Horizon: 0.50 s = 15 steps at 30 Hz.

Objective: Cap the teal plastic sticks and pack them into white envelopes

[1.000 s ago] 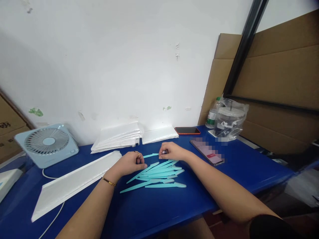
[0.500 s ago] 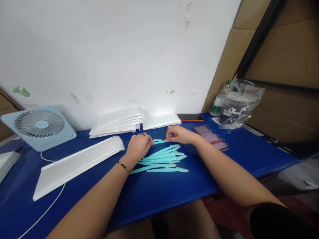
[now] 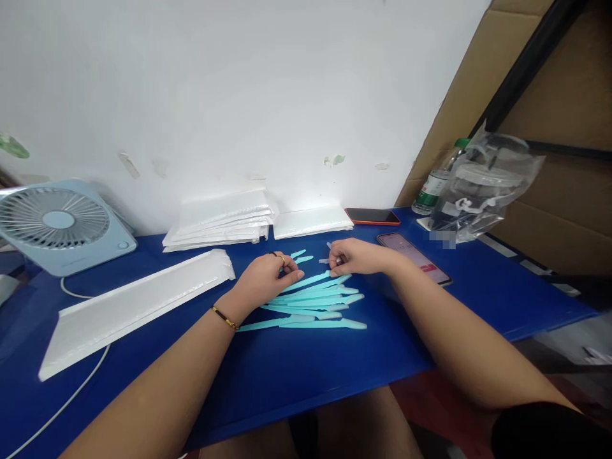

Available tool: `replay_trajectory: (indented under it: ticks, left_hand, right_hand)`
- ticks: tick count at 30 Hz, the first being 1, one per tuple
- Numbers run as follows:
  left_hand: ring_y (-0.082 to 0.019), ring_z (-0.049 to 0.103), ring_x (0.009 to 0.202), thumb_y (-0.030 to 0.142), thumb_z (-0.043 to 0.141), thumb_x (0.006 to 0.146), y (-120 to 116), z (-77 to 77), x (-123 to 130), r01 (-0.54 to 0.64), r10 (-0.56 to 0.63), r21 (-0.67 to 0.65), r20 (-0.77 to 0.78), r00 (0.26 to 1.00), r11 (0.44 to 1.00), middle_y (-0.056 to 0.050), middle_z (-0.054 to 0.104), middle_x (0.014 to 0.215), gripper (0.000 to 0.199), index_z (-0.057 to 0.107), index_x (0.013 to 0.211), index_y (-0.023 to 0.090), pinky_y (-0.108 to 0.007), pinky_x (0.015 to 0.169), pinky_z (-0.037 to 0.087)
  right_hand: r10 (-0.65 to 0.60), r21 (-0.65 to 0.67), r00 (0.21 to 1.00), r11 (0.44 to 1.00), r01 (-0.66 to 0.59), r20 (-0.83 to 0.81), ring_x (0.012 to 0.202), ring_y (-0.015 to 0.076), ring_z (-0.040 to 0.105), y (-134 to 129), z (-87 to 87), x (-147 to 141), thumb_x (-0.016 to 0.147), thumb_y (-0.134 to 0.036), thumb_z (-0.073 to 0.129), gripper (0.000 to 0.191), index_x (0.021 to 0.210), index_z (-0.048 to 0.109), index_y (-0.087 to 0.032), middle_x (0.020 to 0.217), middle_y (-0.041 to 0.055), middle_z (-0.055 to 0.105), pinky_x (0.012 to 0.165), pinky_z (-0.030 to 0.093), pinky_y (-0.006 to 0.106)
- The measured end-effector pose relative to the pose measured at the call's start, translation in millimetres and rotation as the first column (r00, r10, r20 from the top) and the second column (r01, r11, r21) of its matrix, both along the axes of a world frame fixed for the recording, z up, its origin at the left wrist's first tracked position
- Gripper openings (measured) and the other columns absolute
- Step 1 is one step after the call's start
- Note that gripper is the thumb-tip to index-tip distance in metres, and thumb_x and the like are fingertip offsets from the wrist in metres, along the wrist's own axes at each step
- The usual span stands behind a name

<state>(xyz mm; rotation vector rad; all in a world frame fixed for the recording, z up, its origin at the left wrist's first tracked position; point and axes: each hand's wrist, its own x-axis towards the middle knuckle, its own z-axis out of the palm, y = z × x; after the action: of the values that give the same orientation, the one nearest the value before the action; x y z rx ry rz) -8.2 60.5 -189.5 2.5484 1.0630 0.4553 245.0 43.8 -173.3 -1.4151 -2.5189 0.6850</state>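
Note:
Several turquoise eyebrow razors [image 3: 313, 298] lie fanned out on the blue table, their narrow ends pointing right under pale translucent caps. Above their left part, my left hand [image 3: 268, 275] is closed, with two turquoise razor ends [image 3: 302, 259] sticking out past its fingers. The rest of those razors is hidden in the hand. My right hand [image 3: 356, 257] pinches small translucent caps [image 3: 324, 261] at the fingertips, just beyond the pile. A gap of table separates the caps from the razor ends.
White padded envelopes [image 3: 217, 220] are stacked by the wall, with more white envelopes [image 3: 310, 222] beside them. A single envelope [image 3: 138, 309] lies left. Around stand a blue fan [image 3: 60, 220], two phones [image 3: 373, 217], a bottle [image 3: 433, 188] and a bagged cup [image 3: 482, 191].
My hands have moved apart. Two separate razor ends now show at my left hand, and translucent caps show at my right fingertips. The view has shifted slightly.

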Motion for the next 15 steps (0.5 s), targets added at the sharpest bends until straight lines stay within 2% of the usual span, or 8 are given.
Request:
replay_trajectory:
  ticks: [2,6,8,11,13,15]
  left_hand:
    - [-0.014,0.055,0.067,0.046,0.048,0.082,-1,-0.8,1,0.016,-0.016,-0.008,-0.032,0.999,1.0,-0.001,0.063,0.078,0.029,0.064,0.084,0.022,-0.025,0.055,0.037]
    - [-0.014,0.055,0.065,0.037,0.048,0.082,6,-3.7,0,-0.021,0.024,0.04,-0.073,0.997,0.999,0.0,0.063,0.075,0.022,0.063,0.077,0.022,-0.025,0.056,0.036]
    - [-0.015,0.056,0.067,0.035,0.048,0.082,11,-3.3,-4,-0.045,0.052,0.084,-0.085,0.995,0.995,0.0,0.065,0.078,0.021,0.063,0.076,0.022,-0.026,0.059,0.037]
    - [-0.017,0.057,0.071,0.035,0.048,0.082,19,-1.8,-13,-0.109,0.117,0.075,-0.106,0.987,0.991,0.0,0.065,0.078,0.021,0.064,0.077,0.023,-0.027,0.062,0.039]
    - [-0.018,0.058,0.077,0.038,0.051,0.08,23,-2.6,-17,-0.15,0.155,0.059,-0.088,0.984,0.987,-0.001,0.065,0.081,0.02,0.064,0.083,0.023,-0.027,0.066,0.041]
    - [-0.02,0.056,0.089,0.041,0.054,0.077,24,-5.8,-19,-0.158,0.162,0.082,-0.042,0.986,0.984,-0.003,0.063,0.094,0.027,0.064,0.096,0.024,-0.03,0.074,0.043]
  right_hand:
    - [0.026,0.035,0.999,0.999,-0.025,-0.04,0.069,0.0124,0.052,0,-1.2,-6,0.073,-0.035,0.064,0.019,0.078,0.066,-0.016,0.083,0.0037,0.058,0.059,0.038,0.022]
    - [0.047,0.106,0.995,0.994,-0.037,-0.085,0.072,0.0124,0.052,1,-0.9,-11,0.075,-0.032,0.062,0.017,0.079,0.065,-0.016,0.085,0.0041,0.057,0.062,0.038,0.022]
    - [0.011,0.141,0.997,0.99,0.0,-0.074,0.071,0.0125,0.052,3,-0.6,-7,0.075,-0.031,0.063,0.015,0.077,0.065,-0.016,0.084,0.004,0.057,0.062,0.038,0.022]
    - [-0.124,0.186,0.991,0.974,0.131,-0.049,0.071,0.0134,0.052,6,1.9,6,0.073,-0.031,0.065,0.015,0.074,0.066,-0.015,0.081,0.0038,0.059,0.063,0.037,0.023]
    - [-0.201,0.169,0.979,0.964,0.205,-0.044,0.072,0.0142,0.053,5,5.9,14,0.071,-0.033,0.067,0.017,0.075,0.067,-0.016,0.081,0.0038,0.061,0.063,0.037,0.023]
    - [-0.187,0.108,0.982,0.976,0.189,-0.029,0.071,0.0142,0.054,2,10.4,19,0.069,-0.035,0.067,0.02,0.077,0.069,-0.017,0.081,0.0032,0.063,0.062,0.037,0.023]
